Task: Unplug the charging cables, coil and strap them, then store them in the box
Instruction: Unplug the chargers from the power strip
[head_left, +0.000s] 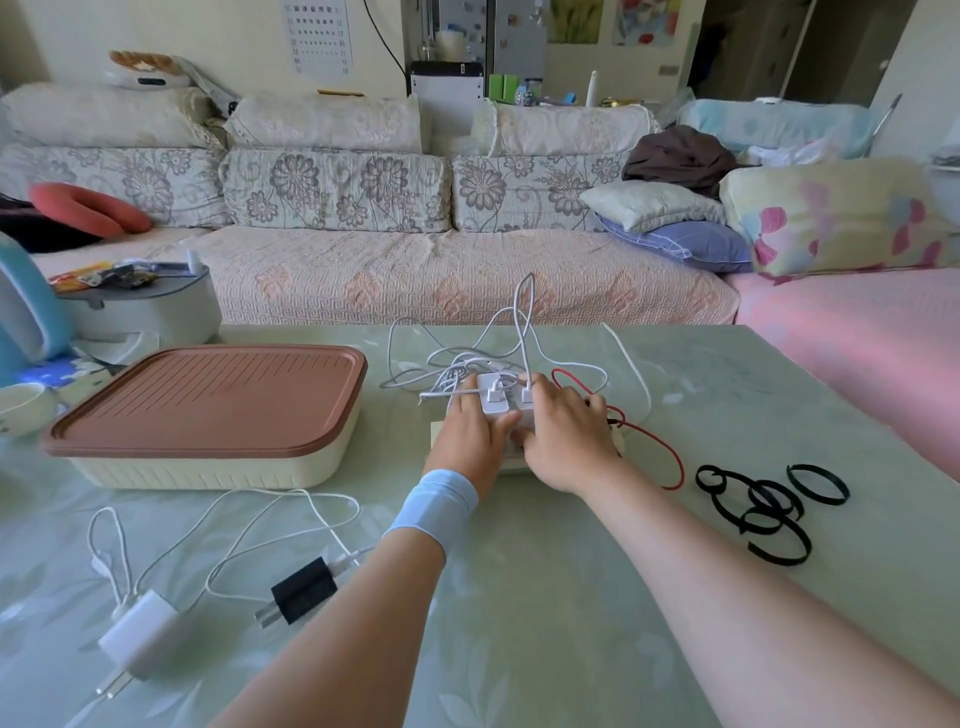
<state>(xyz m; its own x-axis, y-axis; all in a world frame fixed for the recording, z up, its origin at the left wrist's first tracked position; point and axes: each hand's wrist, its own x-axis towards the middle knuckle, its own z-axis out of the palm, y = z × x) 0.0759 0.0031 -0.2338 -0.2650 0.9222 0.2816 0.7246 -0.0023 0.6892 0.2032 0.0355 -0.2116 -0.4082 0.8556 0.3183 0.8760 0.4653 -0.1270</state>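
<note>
At the middle of the table (519, 623), both your hands were on the power strip (511, 467), which lay mostly hidden under them. Your left hand (470, 434) lay flat, fingers stretched along the strip's left side and thumb against the near side of the left white adapter (492, 397). That read as a hold-down, and it was the right job for that hand. Your right hand (566, 434) sat over the strip's right part beside the right white adapter (527, 395), fingers bent, but whether it pinched the adapter or only rested there could not be told. The step in hand looked like the unplugging. To do it well, you needed to press the strip down with the left, take the adapter by its body rather than its cable, and pull straight up, since a tilt could jam the prongs or lift the strip. The white cables (457, 369) lay tangled just beyond the strip, and a red cable (670, 452) looped to its right, so each lead wanted freeing singly. A black adapter (304, 590) and a loose white adapter (140, 631) lay unplugged at the near left, leads uncoiled. The black straps (753, 504) lay to the right. The box (208, 467) sat to the left with its brown lid (208, 400) on, to be opened before storing.
</note>
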